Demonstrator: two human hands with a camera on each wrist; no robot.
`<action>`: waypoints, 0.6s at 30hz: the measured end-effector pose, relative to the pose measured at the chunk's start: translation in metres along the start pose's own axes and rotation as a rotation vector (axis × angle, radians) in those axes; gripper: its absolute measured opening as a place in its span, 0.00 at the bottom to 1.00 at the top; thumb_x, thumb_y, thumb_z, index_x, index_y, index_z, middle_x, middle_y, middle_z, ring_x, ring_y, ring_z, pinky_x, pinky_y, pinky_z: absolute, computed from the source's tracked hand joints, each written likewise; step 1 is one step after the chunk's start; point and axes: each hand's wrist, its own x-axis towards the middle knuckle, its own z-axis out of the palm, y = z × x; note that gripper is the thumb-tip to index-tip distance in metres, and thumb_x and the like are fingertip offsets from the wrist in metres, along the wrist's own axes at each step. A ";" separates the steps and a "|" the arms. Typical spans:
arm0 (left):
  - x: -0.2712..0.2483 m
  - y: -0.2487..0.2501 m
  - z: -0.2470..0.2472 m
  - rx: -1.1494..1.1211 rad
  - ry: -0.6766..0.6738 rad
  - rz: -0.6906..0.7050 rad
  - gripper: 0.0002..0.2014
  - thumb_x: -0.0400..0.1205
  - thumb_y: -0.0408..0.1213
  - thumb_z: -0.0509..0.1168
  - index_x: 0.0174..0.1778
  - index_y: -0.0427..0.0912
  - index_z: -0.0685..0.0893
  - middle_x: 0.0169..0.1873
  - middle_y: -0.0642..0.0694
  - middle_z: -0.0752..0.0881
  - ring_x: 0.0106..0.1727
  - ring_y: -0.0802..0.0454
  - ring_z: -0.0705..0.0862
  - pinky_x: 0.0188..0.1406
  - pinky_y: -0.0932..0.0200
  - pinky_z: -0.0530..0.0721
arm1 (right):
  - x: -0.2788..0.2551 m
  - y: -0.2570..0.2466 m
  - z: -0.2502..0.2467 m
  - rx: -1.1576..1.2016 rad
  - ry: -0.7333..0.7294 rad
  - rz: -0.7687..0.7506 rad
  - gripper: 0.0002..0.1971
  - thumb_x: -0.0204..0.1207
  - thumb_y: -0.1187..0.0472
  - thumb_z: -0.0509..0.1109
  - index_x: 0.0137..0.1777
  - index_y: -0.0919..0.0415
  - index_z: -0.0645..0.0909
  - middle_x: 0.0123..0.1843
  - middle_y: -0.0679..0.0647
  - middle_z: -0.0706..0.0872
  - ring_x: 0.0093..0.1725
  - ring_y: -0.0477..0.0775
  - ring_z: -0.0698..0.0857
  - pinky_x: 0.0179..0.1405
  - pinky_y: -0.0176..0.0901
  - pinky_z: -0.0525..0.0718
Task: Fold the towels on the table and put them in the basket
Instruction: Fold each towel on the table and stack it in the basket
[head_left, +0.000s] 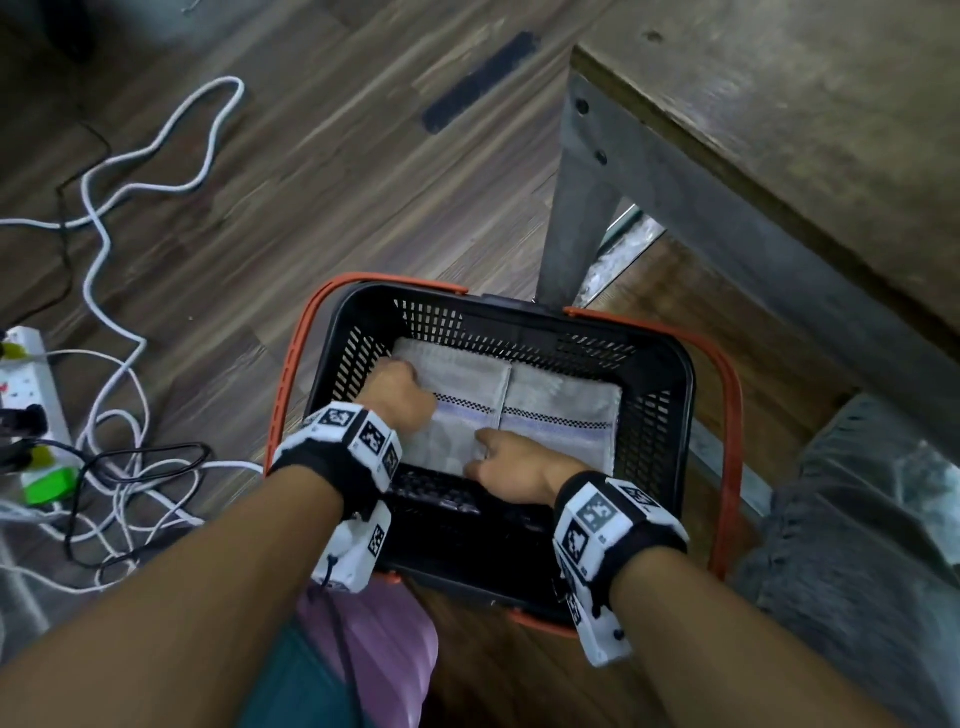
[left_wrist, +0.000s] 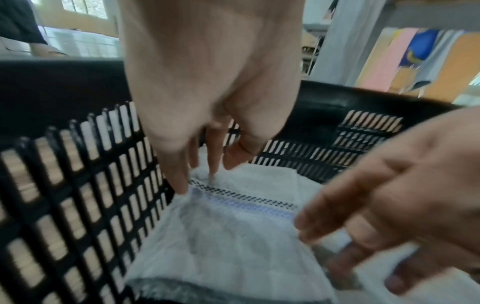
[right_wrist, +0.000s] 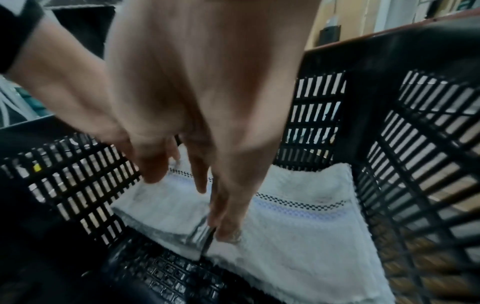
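Step in hand: I read this as placing, not folding. I have both hands down inside the black slotted plastic basket with orange handles (head_left: 670, 374), settling the left-hand folded white towel with a checked and pale-blue woven band (head_left: 457, 395) on the basket floor.

Towels: a second folded white towel of the same pattern (head_left: 566, 410) lies just beside it on the right, their long edges touching along the middle. Both lie flat against the far wall of the basket; the near part of the floor is bare.

Left hand (head_left: 400, 395): its fingers point down and the fingertips (left_wrist: 184, 190) press the left towel's edge by the basket's left wall. I cannot tell whether any cloth is pinched.

Right hand (head_left: 511, 465): fingers extended down, their tips at the near end of the seam between the two towels. From the right wrist view it looks like tucking or pressing, not a clamp, though blur leaves this uncertain.

Basket position: on the wood-plank floor (head_left: 311, 182), beside the grey metal leg (head_left: 576, 244) of the wooden table (head_left: 805, 130).

Next move, my judgement: lift both hands straight up, clear of the walls and without dragging a fold open, then check the table for any remaining towels; its top is mostly out of view here.
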 end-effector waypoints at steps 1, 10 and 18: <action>0.000 0.000 -0.001 -0.024 -0.042 -0.014 0.18 0.81 0.31 0.63 0.68 0.32 0.81 0.69 0.36 0.79 0.65 0.39 0.81 0.69 0.50 0.80 | -0.001 0.001 -0.001 0.014 -0.019 0.022 0.33 0.87 0.50 0.61 0.89 0.57 0.57 0.90 0.57 0.62 0.86 0.60 0.65 0.83 0.51 0.66; -0.031 0.022 -0.027 -0.212 0.010 0.157 0.10 0.81 0.39 0.65 0.57 0.44 0.81 0.52 0.43 0.86 0.53 0.45 0.85 0.53 0.51 0.82 | -0.057 -0.027 -0.040 0.167 0.250 -0.139 0.15 0.87 0.53 0.63 0.69 0.57 0.81 0.66 0.55 0.86 0.61 0.53 0.82 0.57 0.44 0.76; -0.135 0.093 -0.073 -0.235 0.188 0.458 0.15 0.80 0.40 0.66 0.33 0.32 0.84 0.27 0.42 0.83 0.31 0.46 0.79 0.33 0.54 0.74 | -0.204 -0.043 -0.061 0.043 0.505 -0.330 0.10 0.88 0.53 0.62 0.58 0.55 0.83 0.42 0.45 0.84 0.37 0.44 0.81 0.30 0.37 0.72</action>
